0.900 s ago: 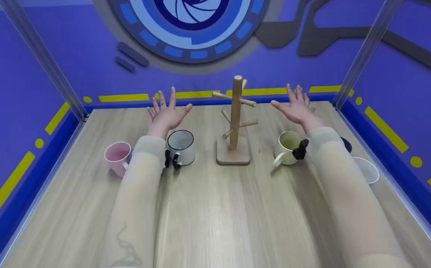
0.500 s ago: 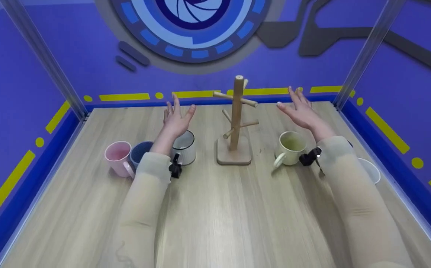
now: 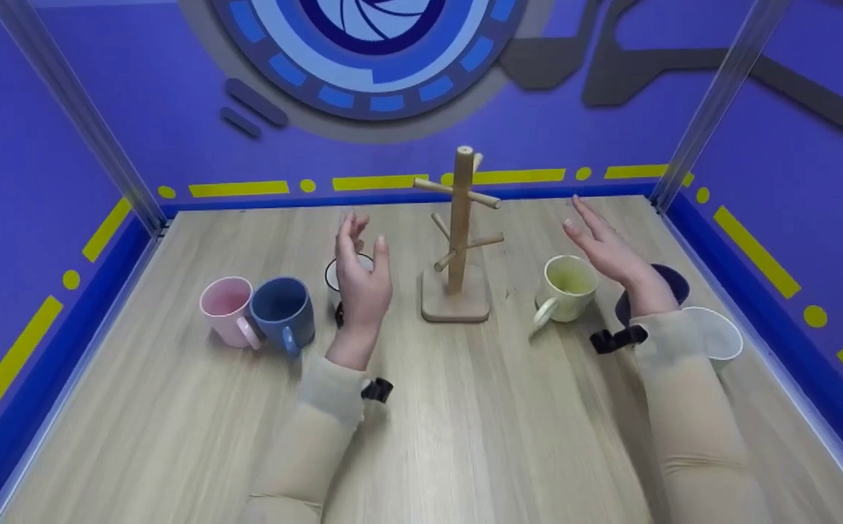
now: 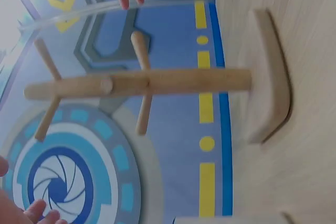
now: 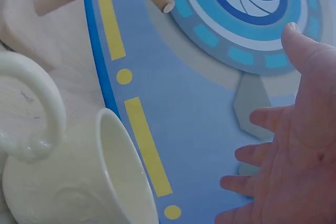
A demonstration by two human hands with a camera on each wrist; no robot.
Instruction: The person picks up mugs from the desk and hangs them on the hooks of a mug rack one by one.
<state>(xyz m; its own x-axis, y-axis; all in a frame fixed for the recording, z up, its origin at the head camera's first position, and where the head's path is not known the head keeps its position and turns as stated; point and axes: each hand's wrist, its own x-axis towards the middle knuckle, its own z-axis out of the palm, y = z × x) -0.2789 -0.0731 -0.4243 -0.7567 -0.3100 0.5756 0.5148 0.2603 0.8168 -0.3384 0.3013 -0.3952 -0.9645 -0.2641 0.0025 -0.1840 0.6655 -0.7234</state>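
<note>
My left hand (image 3: 364,291) hovers over the white mug with a black rim (image 3: 334,277), hiding most of it. Its fingers are loosely bent and hold nothing. My right hand (image 3: 614,251), fingers straight, is raised behind and right of the pale yellow-green mug (image 3: 568,285). In the right wrist view that mug (image 5: 68,182) lies left of the spread right hand (image 5: 299,150), apart from it. Between the hands stands a wooden mug tree (image 3: 460,240), its pegs bare. The left wrist view shows the mug tree (image 4: 157,83) sideways.
A pink mug (image 3: 228,313) and a blue mug (image 3: 283,313) stand side by side at the left. On the right, a dark mug (image 3: 667,280) and a white mug (image 3: 716,335) are partly covered by the right arm. Blue walls (image 3: 137,109) enclose the wooden table (image 3: 450,422).
My left hand has drawn back toward me and rightward, its fingers bending, uncovering the blue mug. My right hand has moved slightly right and lower. The mugs and mug tree have stayed put.
</note>
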